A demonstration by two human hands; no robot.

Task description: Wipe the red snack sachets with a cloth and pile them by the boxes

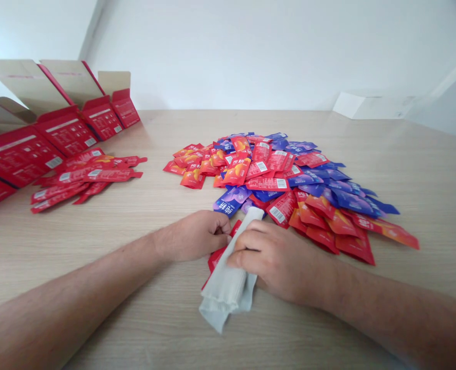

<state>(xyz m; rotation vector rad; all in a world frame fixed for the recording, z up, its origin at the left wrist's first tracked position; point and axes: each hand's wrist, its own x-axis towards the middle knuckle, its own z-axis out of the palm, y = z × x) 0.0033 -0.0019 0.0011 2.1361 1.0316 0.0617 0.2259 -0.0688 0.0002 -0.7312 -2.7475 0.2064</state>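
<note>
My right hand (277, 262) grips a folded pale grey cloth (228, 280) on the wooden table. A long red sachet (215, 259) lies partly wrapped in that cloth. My left hand (193, 236) is curled at the sachet's upper part, with its fingertips against the sachet and close to my right fingers. Just beyond both hands spreads a large heap of red, orange and blue-purple foil sachets (274, 177). Part of the sachet's length is hidden by the cloth.
Open red cardboard boxes (58, 131) stand in a row at the far left of the light wood table (366, 303). Loose red stick sachets (85, 177) lie in front of them. A white flat box (370, 105) sits beyond the table's far right edge.
</note>
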